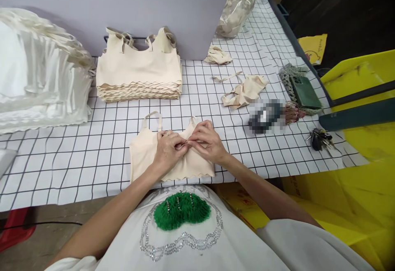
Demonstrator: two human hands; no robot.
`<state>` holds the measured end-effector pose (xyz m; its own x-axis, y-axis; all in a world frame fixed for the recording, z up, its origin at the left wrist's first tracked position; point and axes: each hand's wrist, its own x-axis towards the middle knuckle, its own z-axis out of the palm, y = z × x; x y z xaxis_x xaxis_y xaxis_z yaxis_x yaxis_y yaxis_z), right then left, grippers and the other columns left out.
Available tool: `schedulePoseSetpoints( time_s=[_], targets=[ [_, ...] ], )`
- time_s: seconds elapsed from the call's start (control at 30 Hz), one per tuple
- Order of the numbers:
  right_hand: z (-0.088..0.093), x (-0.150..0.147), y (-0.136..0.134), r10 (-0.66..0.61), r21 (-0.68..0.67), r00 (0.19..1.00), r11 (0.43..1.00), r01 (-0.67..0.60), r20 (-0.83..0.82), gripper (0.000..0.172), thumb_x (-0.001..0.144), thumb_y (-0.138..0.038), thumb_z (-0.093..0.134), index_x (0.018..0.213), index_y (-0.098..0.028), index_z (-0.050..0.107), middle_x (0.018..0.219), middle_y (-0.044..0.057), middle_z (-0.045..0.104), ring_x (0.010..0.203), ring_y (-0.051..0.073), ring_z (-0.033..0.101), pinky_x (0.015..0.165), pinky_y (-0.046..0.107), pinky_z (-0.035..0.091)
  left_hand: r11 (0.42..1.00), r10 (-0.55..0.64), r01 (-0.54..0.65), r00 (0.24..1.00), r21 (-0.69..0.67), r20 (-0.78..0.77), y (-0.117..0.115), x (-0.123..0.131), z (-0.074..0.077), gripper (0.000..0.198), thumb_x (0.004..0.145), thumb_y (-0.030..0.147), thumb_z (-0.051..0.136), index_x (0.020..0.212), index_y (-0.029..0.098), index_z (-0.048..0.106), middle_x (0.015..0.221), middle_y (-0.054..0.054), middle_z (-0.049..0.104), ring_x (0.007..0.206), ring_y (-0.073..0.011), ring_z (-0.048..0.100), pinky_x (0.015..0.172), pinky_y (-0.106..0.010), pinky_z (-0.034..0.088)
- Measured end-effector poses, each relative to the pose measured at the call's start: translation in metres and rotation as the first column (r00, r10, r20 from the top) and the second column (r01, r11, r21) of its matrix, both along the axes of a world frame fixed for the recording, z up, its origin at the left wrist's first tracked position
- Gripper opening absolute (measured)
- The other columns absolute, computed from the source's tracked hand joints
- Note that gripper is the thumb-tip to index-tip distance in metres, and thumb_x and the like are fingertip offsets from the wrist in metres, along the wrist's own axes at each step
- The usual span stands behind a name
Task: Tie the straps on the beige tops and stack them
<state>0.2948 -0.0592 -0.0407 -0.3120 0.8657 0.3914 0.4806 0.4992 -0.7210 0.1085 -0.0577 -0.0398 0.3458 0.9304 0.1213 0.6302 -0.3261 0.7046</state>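
A cream camisole top (pixel 145 151) lies flat on the checked table (pixel 92 156) right in front of me, straps pointing away. My left hand (pixel 168 149) rests on its middle with fingers pinched together. My right hand (pixel 206 139) meets it from the right, fingertips pinched on the same spot near the top's neckline. What sits between the fingertips is too small to make out; it looks like a fold or strap of the fabric.
A neat stack of same cream tops (pixel 138 73) stands behind, a pile of white fabric (pixel 40 77) at the left. Loose cream pieces (pixel 245 92), a phone (pixel 305 92), keys (pixel 319 138) and a plastic bag (pixel 236 8) lie at the right. A yellow bin (pixel 364 98) borders the table's right edge.
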Motion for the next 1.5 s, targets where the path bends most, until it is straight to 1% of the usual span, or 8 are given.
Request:
schedulePoseSetpoints(
  time_s=[0.47, 0.6, 0.87, 1.1, 1.23, 1.3, 1.37, 1.5],
  targets=[
    [0.001, 0.002, 0.001, 0.058, 0.080, 0.997, 0.995, -0.061, 0.042, 0.014, 0.093, -0.020, 0.060, 0.081, -0.022, 0.068, 0.076, 0.005, 0.064, 0.092, 0.025, 0.051, 0.088, 0.048, 0.040, 1.000, 0.005, -0.005, 1.000, -0.019, 0.021, -0.001, 0.000, 0.002, 0.022, 0.086, 0.026, 0.072, 0.065, 0.022, 0.067, 0.058, 0.004, 0.059, 0.070, -0.0169, 0.054, 0.087, -0.039, 0.033],
    [0.005, 0.004, 0.002, 0.088, 0.068, 0.986, 0.993, -0.098, 0.143, 0.019, 0.093, -0.017, 0.056, 0.079, -0.021, 0.067, 0.076, 0.005, 0.063, 0.093, 0.025, 0.050, 0.090, 0.050, 0.036, 1.000, 0.002, -0.002, 1.000, -0.014, 0.023, -0.001, 0.000, 0.002, 0.026, 0.090, 0.031, 0.069, 0.066, 0.022, 0.067, 0.059, 0.003, 0.060, 0.070, -0.0175, 0.054, 0.088, -0.040, 0.033],
    [0.017, 0.009, 0.011, 0.182, 0.071, 0.934, 0.975, -0.213, 0.308, 0.024, 0.096, -0.013, 0.050, 0.077, -0.019, 0.063, 0.079, 0.004, 0.062, 0.096, 0.024, 0.049, 0.099, 0.054, 0.032, 0.995, -0.082, 0.083, 0.996, -0.057, 0.018, 0.003, -0.004, 0.005, 0.027, 0.092, 0.032, 0.067, 0.068, 0.021, 0.067, 0.066, 0.001, 0.065, 0.075, -0.0188, 0.056, 0.087, -0.042, 0.030],
    [0.030, 0.010, 0.019, 0.371, -0.058, 0.820, 0.921, -0.386, 0.436, 0.030, 0.097, -0.010, 0.045, 0.074, -0.018, 0.062, 0.079, 0.005, 0.060, 0.096, 0.024, 0.047, 0.102, 0.059, 0.030, 0.995, -0.051, 0.056, 0.997, -0.079, 0.056, 0.002, -0.004, 0.005, 0.030, 0.093, 0.035, 0.065, 0.066, 0.022, 0.069, 0.064, 0.000, 0.067, 0.074, -0.0192, 0.057, 0.089, -0.043, 0.032],
    [0.036, 0.021, 0.035, 0.463, -0.214, 0.794, 0.886, -0.411, 0.393, 0.022, 0.095, -0.017, 0.056, 0.076, -0.019, 0.067, 0.074, 0.003, 0.061, 0.092, 0.023, 0.049, 0.103, 0.061, 0.029, 0.989, -0.069, 0.076, 0.996, -0.123, 0.062, 0.004, -0.005, 0.006, 0.019, 0.088, 0.029, 0.070, 0.070, 0.023, 0.072, 0.070, 0.001, 0.071, 0.078, -0.0197, 0.059, 0.089, -0.043, 0.031],
    [0.042, 0.028, 0.050, 0.495, -0.308, 0.800, 0.862, -0.403, 0.340, 0.018, 0.094, -0.025, 0.063, 0.078, -0.021, 0.070, 0.069, 0.002, 0.062, 0.087, 0.022, 0.049, 0.099, 0.056, 0.034, 0.984, -0.091, 0.098, 0.994, -0.148, 0.054, 0.006, -0.005, 0.006, 0.015, 0.087, 0.026, 0.070, 0.072, 0.024, 0.072, 0.076, 0.001, 0.073, 0.080, -0.0200, 0.060, 0.088, -0.043, 0.031],
    [0.048, 0.035, 0.066, 0.493, -0.366, 0.810, 0.851, -0.375, 0.318, 0.021, 0.093, -0.034, 0.065, 0.077, -0.022, 0.071, 0.066, 0.001, 0.061, 0.083, 0.021, 0.049, 0.094, 0.050, 0.039, 0.983, -0.100, 0.105, 0.994, -0.152, 0.039, 0.007, -0.005, 0.006, 0.013, 0.086, 0.026, 0.070, 0.073, 0.024, 0.072, 0.079, 0.001, 0.074, 0.082, -0.0206, 0.061, 0.088, -0.043, 0.031],
    [0.057, 0.041, 0.094, 0.380, -0.270, 0.849, 0.917, -0.294, 0.367, 0.042, 0.098, -0.043, 0.055, 0.064, -0.021, 0.064, 0.056, 0.000, 0.052, 0.079, 0.021, 0.047, 0.090, 0.047, 0.039, 0.992, -0.072, 0.070, 0.997, -0.108, -0.019, 0.007, -0.002, 0.002, 0.012, 0.084, 0.026, 0.073, 0.073, 0.023, 0.070, 0.077, 0.000, 0.073, 0.083, -0.0221, 0.061, 0.089, -0.043, 0.033]
  ],
)
